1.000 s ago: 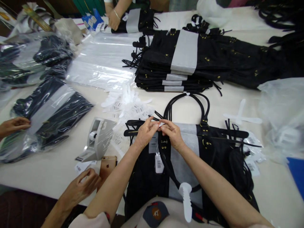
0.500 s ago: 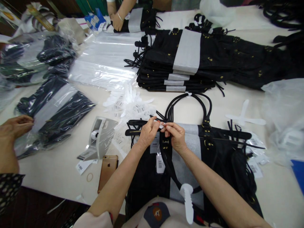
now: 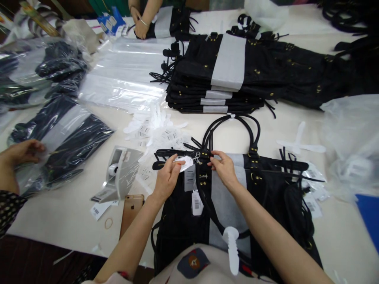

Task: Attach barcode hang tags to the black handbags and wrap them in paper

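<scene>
A black handbag (image 3: 177, 236) with gold fittings lies flat before me, a grey-white sheet (image 3: 225, 205) across its middle. Between thumb and fingers, my left hand (image 3: 167, 179) pinches a white hang tag (image 3: 185, 162), whose thin string loops out to the right over the bag's top edge. My right hand (image 3: 223, 167) is pinched near a handle base; what lies between its fingertips is too small to tell. Another white tag (image 3: 197, 203) with a barcode hangs on the bag front. One handle (image 3: 232, 117) arches away from me, and a white toothed strip (image 3: 232, 250) is on the nearer handle.
Loose white tags (image 3: 160, 130) are heaped beyond my left hand, near a tape dispenser (image 3: 124, 169) and a phone (image 3: 132, 211). Stacked black bags (image 3: 266, 67) lie at the back. At left, a co-worker's hand (image 3: 23, 154) touches a plastic-wrapped bag (image 3: 62, 138); another person's hands (image 3: 143, 25) are at the back.
My hands have drawn apart: the left moved left with the tag, now plainly visible with its string, while the right stays near the handle base. The view has shifted slightly.
</scene>
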{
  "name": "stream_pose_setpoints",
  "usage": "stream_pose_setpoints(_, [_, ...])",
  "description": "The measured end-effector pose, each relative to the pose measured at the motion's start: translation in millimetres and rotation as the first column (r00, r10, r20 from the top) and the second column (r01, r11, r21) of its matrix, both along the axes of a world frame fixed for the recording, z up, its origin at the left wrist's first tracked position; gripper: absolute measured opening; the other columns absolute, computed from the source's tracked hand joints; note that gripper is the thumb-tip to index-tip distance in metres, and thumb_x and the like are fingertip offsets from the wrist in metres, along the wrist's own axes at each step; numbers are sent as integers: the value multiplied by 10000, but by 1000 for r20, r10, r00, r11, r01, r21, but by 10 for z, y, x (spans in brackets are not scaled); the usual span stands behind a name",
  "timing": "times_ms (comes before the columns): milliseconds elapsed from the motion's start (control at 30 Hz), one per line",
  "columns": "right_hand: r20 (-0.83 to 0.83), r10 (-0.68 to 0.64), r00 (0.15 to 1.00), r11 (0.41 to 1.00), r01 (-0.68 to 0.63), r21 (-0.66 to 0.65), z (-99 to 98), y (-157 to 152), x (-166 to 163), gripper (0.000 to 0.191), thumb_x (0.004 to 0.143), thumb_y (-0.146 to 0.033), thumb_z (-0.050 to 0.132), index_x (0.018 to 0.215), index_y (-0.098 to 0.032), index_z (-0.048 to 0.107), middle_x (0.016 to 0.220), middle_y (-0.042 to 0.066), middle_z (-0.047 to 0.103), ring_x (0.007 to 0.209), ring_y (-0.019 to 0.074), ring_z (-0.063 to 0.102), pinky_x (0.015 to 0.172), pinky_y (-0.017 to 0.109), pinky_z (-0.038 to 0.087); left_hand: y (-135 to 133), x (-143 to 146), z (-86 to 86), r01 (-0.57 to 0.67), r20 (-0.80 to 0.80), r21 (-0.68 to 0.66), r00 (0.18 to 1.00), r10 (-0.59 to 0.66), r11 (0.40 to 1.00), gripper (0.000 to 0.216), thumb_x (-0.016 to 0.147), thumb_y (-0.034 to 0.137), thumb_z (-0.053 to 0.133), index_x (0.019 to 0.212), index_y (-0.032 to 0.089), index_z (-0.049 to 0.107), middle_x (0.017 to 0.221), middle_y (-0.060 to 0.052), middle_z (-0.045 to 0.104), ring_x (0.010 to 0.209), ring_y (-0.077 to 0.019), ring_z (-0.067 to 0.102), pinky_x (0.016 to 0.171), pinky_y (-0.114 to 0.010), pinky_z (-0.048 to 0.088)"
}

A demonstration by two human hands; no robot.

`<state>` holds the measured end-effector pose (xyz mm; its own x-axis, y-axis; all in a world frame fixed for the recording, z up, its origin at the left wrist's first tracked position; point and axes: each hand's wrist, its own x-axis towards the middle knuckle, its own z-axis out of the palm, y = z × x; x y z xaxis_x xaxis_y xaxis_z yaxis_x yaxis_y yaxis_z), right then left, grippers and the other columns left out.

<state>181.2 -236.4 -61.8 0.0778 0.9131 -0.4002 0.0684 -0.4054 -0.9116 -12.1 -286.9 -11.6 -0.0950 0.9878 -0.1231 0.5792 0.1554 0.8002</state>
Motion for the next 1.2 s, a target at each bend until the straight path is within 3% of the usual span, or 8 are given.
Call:
stream_pose_setpoints(233, [315,119,942,925,-221,310,286,-159,325,185,787,-289,494,905,-190,596,972,66,574,739,162,595,671,335,504,-582,-153,192,-116,-128,-31,985,112,993,379,886,361,338,1220,198,410,1053,-35,645,1075,-177,535,950,-324,389])
stream_pose_setpoints(400, [589,-45,807,860,-269,433,650,-577,950,202,822,-307,471,930,-197,603,998,70,596,950,187,560,861,360,445,-1045,-151,151,-24,-68,-112,998,16,993,421,873,361,362,1265,208,360,1160,-56,586,1088,-176,531,955,-323,398])
stream_pose_setpoints(500, [779,-149,609,906,-232,355,650,-1041,1522,332,814,-391,455,1022,-167,585,1092,115,568,1066,229,502,943,406,382,-1353,-169,42,-90,-216,-109,974,65,990,532,811,431,449,1269,172,372,1287,-110,469,1186,-236,440,1002,-390,350])
stream_pose_setpoints(600, [892,-82,444,993,-35,109,478,-1609,1991,589,753,-511,463,1175,-102,506,1207,185,497,1168,318,415,974,497,318,-1600,-216,-178,-165,-249,-254,963,100,953,700,743,533,478,1265,80,365,1263,-188,454,1177,-297,433,993,-460,342])
stream_pose_setpoints(700, [751,3,660,960,210,-188,283,-2078,2164,662,739,-562,440,1201,-92,497,1167,183,547,1105,312,494,936,468,380,-1698,-255,-409,-167,-148,-394,982,117,904,705,709,582,467,1160,40,460,1134,-200,534,1126,-317,477,978,-459,358])
stream_pose_setpoints(833, [407,-138,903,931,259,-258,214,-2300,2106,528,708,-559,513,1075,-190,600,1070,94,633,1004,262,583,856,370,474,-1630,-254,-495,-243,-27,-489,964,264,837,633,624,551,606,1031,71,536,1046,-190,591,1062,-328,530,942,-446,399])
stream_pose_setpoints(1033, [-34,-123,992,887,95,-452,352,-2178,2114,344,599,-431,677,847,-194,650,902,121,684,819,283,650,730,365,521,-1547,-205,-371,27,567,-656,677,469,755,454,588,293,723,988,136,579,900,-109,681,841,-255,647,810,-382,508])
stream_pose_setpoints(1200, [275,-43,961,916,147,-373,351,-2058,2038,223,569,-332,661,719,-174,611,686,72,678,692,261,651,653,341,505,-1596,-70,-323,-122,553,-460,736,391,880,375,594,232,696,948,163,594,937,-75,682,866,-243,642,836,-381,500])
